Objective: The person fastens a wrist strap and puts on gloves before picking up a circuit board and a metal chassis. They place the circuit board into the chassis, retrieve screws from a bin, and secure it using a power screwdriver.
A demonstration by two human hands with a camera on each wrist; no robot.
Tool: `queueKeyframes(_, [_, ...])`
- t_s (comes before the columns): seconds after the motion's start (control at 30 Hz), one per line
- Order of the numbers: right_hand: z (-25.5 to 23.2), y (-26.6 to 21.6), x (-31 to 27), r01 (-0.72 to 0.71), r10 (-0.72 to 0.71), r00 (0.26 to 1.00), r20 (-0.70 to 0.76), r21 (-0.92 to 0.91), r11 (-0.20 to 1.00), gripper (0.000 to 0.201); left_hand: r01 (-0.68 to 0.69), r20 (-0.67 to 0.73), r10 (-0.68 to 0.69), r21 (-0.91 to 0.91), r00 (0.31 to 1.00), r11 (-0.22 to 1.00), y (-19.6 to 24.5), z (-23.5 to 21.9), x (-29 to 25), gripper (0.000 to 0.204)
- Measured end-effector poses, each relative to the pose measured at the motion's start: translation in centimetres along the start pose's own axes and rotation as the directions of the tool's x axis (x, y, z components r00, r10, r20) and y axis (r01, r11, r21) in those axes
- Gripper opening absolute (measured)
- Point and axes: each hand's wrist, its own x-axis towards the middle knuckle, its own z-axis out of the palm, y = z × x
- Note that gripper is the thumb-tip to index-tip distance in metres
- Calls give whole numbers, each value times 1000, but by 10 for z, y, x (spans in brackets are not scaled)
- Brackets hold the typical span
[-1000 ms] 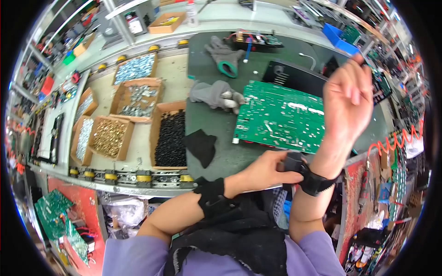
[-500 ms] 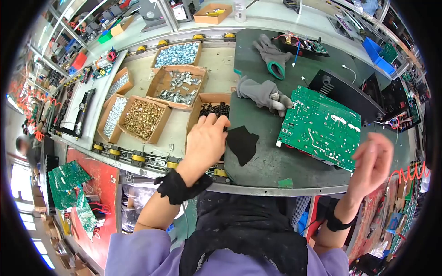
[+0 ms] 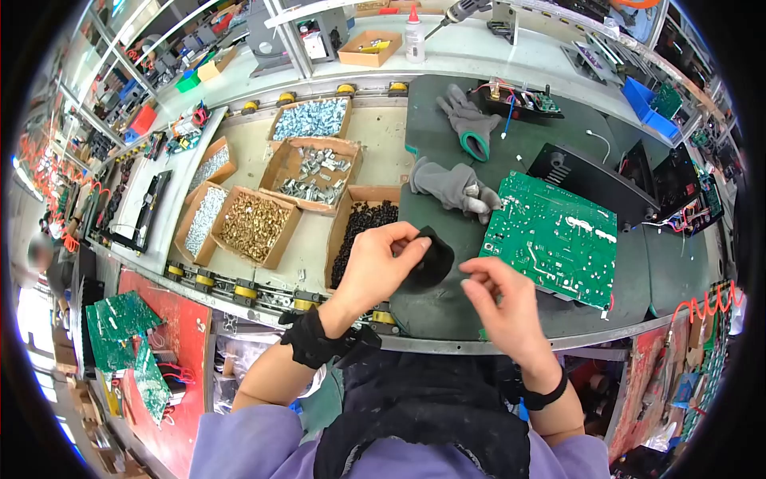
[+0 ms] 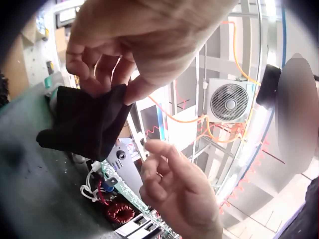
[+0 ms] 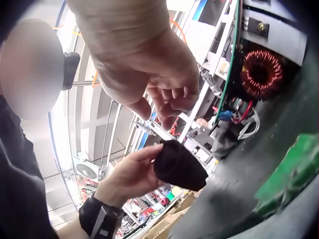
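My left hand [image 3: 371, 265] pinches a piece of black cloth [image 3: 436, 262] by its upper edge, between thumb and fingers. The cloth hangs over the dark green mat; in the right wrist view it looks like a short tube [image 5: 178, 167] with an opening toward the other hand. To the right of it hovers my right hand [image 3: 513, 315], fingers loosely bent and holding nothing, apart from the cloth. Close beyond that hand lies a large green circuit board [image 3: 554, 239], solder side up. Grey gloves [image 3: 453, 188] rest on the mat behind the cloth.
Cardboard boxes of black screws [image 3: 371, 219], brass-coloured parts [image 3: 251, 226] and metal clips [image 3: 315, 172] stand on the left. A black panel [image 3: 590, 180] lies behind the board. The bench's metal front edge [image 3: 447, 346] runs before me. A bottle [image 3: 414, 40] stands at the back.
My hands were together at the right wrist, then parted. The left hand reached across to the black cloth and lifted it off the mat. My right hand came down and inward toward it.
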Motion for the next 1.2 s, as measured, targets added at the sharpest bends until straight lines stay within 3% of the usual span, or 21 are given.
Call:
queueKeyframes(0.07, [13,1,2,89,-89,996,-11,-27,996,19,-141,-66,152,143,986,980,10,10,-4,8])
queueKeyframes(0.17, [18,-4,10,-92,110,992,64,-243,966,19,-384,-110,440,334,891,861,26,25,-14,15])
queueKeyframes(0.2, [19,6,11,-88,105,993,56,-246,965,19,-478,-80,550,401,831,781,31,28,-17,19])
queueKeyframes(0.27, [20,19,17,-160,162,986,39,-44,986,22,-598,27,684,511,729,617,38,32,-26,29])
queueKeyframes(0.3, [21,18,18,-51,63,997,-43,229,972,27,-648,13,740,494,673,580,39,36,-28,29])
queueKeyframes(0.37, [10,7,22,-302,328,944,44,523,797,33,-645,-24,760,513,650,567,37,41,-31,29])
queueKeyframes(0.4, [2,7,22,-302,332,939,84,663,685,36,-645,-28,762,512,647,567,34,42,-31,29])
queueKeyframes(0.47, [-12,10,25,-277,328,935,136,857,434,42,-576,-43,694,521,719,630,26,45,-29,28])
queueKeyframes(0.5, [-20,33,27,-215,-12,976,217,971,103,43,-577,-46,696,520,717,629,25,47,-31,28])
queueKeyframes(0.57, [-15,5,36,-33,369,928,-48,977,212,47,-678,67,714,385,697,626,25,56,-36,25])
queueKeyframes(0.6, [-14,8,38,-30,369,928,-53,976,217,47,-698,83,712,301,698,650,27,63,-40,23])
queueKeyframes(0.67, [-8,26,44,97,171,972,-159,941,324,49,-711,21,728,236,686,663,37,70,-37,22])
queueKeyframes(0.7, [-3,29,53,136,151,962,-229,876,463,56,-720,-36,735,173,677,672,42,72,-35,21])
queueKeyframes(0.77, [3,34,72,267,-44,902,-430,475,838,67,-730,-80,743,138,665,669,51,76,-33,20])
queueKeyframes(0.8, [-1,34,73,280,-85,909,-409,446,850,67,-762,-51,770,118,636,637,56,79,-34,19])
queueKeyframes(0.9, [-20,21,84,182,60,949,-310,693,698,73,-802,-25,807,90,591,590,54,87,-30,20])
queueKeyframes(0.97, [-35,-1,91,233,126,939,-319,862,451,67,-772,107,774,233,625,591,39,91,-24,21])
queueKeyframes(1.03, [-50,-1,104,288,127,943,-309,945,156,60,-759,128,758,255,640,598,29,96,-19,21])
queueKeyframes(1.1, [-51,-6,109,338,162,921,-354,933,121,51,-698,4,701,92,714,710,27,100,-16,21])
queueKeyframes(1.17, [-49,-3,113,355,21,897,-441,747,562,48,-702,10,702,65,712,710,41,95,-18,21])
queueKeyframes(1.2, [-42,-1,120,403,-30,834,-551,571,715,45,-752,39,751,70,659,656,50,92,-19,23])
